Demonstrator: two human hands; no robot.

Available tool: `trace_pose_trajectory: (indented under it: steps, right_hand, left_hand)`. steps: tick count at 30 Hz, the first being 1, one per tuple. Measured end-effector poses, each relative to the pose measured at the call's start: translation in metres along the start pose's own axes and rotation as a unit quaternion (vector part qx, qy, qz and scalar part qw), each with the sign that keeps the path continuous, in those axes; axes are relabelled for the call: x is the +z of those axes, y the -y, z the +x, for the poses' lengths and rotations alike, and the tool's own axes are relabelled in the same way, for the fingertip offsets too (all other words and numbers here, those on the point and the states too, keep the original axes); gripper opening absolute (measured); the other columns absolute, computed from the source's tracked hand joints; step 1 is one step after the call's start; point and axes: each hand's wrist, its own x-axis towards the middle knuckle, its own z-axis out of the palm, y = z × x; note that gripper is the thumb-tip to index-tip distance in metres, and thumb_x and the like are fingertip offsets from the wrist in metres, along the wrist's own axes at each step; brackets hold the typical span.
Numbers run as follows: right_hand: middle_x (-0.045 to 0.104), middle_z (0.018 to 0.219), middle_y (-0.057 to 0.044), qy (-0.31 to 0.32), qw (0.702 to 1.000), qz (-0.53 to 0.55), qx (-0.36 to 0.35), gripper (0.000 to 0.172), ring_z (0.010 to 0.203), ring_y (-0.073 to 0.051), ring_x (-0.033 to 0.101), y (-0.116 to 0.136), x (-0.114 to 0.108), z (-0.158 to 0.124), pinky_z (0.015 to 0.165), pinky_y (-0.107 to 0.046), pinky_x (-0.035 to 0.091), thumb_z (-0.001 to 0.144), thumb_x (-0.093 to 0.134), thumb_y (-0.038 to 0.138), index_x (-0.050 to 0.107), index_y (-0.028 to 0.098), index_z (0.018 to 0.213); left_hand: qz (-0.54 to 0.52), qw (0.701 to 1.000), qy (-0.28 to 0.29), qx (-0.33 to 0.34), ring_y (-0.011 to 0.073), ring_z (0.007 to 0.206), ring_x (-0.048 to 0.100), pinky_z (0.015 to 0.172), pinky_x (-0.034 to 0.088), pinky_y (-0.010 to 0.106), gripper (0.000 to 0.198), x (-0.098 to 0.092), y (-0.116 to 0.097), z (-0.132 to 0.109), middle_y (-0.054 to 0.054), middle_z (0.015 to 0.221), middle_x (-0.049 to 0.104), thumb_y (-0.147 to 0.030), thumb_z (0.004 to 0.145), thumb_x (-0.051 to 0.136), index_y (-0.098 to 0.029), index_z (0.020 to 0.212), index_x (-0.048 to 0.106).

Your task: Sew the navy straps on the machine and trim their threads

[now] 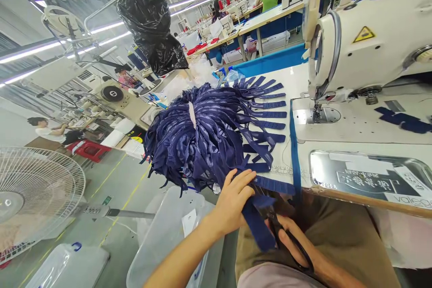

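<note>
My left hand is closed on the end of a navy fabric strip at the table's front edge. In my right hand, a pair of black-handled scissors points up at the strip, its blades partly hidden by the fabric. Beyond my left hand lies a large bundle of navy straps, gathered by a pale tie. Many strap ends fan out to the right over the white tabletop. A blue band runs down beside them and over the edge.
A white sewing machine stands at the right, with small navy pieces on its bed. A black plastic bag hangs above the bundle. At left are a fan and a translucent bin. Other people sit at machines farther back.
</note>
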Motion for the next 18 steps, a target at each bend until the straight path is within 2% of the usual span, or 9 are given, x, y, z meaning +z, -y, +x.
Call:
trace_pose_trajectory:
  steps: [2, 4, 7, 9, 12, 18]
  right_hand:
    - [0.045, 0.055, 0.0, -0.007, 1.0, 0.001, 0.013, 0.055, 0.049, -0.012, 0.041, 0.005, 0.001, 0.007, 0.046, -0.025, 0.032, 0.08, 0.034, 0.066, 0.057, 0.017, 0.078]
    - [0.038, 0.049, 0.003, -0.023, 0.999, 0.012, 0.02, 0.056, 0.041, -0.009, 0.035, 0.006, 0.003, 0.011, 0.04, -0.023, 0.026, 0.077, 0.036, 0.069, 0.054, 0.017, 0.07]
    - [0.036, 0.046, 0.005, -0.034, 0.999, 0.029, 0.026, 0.059, 0.038, -0.007, 0.033, 0.006, 0.005, 0.012, 0.038, -0.022, 0.026, 0.073, 0.036, 0.073, 0.051, 0.015, 0.069]
    - [0.041, 0.048, 0.003, -0.031, 0.998, 0.041, 0.042, 0.06, 0.04, -0.008, 0.037, 0.009, 0.005, 0.012, 0.04, -0.023, 0.029, 0.075, 0.035, 0.072, 0.053, 0.014, 0.073]
    - [0.047, 0.051, 0.0, -0.024, 0.995, 0.076, 0.061, 0.061, 0.044, -0.009, 0.041, 0.015, 0.004, 0.019, 0.044, -0.024, 0.031, 0.077, 0.034, 0.071, 0.054, 0.014, 0.076]
    - [0.045, 0.05, 0.002, -0.013, 0.985, 0.15, 0.08, 0.059, 0.04, -0.009, 0.04, 0.023, 0.001, 0.038, 0.039, -0.022, 0.03, 0.074, 0.04, 0.071, 0.053, 0.014, 0.075]
  left_hand:
    - [-0.047, 0.998, -0.019, -0.04, 0.0204, 0.094, 0.058, 0.087, 0.036, 0.04, 0.008, 0.009, 0.002, 0.001, 0.009, 0.103, 0.064, -0.012, 0.07, 0.048, -0.018, 0.073, 0.045]
    - [-0.105, 0.985, -0.078, -0.113, 0.0171, 0.078, 0.059, 0.074, 0.04, 0.033, 0.011, 0.017, 0.005, 0.001, 0.004, 0.084, 0.066, -0.014, 0.065, 0.05, -0.019, 0.068, 0.041]
    - [-0.218, 0.923, -0.173, -0.267, 0.013, 0.063, 0.053, 0.059, 0.04, 0.025, 0.017, 0.021, 0.006, 0.002, 0.001, 0.073, 0.061, -0.02, 0.066, 0.054, -0.019, 0.064, 0.038]
    - [-0.29, 0.874, -0.203, -0.333, 0.0095, 0.055, 0.048, 0.052, 0.037, 0.02, 0.02, 0.018, 0.005, 0.003, 0.0, 0.068, 0.058, -0.025, 0.069, 0.056, -0.018, 0.064, 0.037]
    - [-0.318, 0.847, -0.221, -0.364, 0.0071, 0.05, 0.04, 0.048, 0.033, 0.018, 0.025, 0.008, 0.002, 0.006, -0.004, 0.057, 0.049, -0.03, 0.068, 0.061, -0.017, 0.063, 0.04]
    - [-0.313, 0.838, -0.228, -0.385, 0.0081, 0.053, 0.037, 0.05, 0.032, 0.019, 0.026, -0.002, -0.006, 0.01, -0.005, 0.056, 0.042, -0.032, 0.065, 0.065, -0.017, 0.061, 0.044]
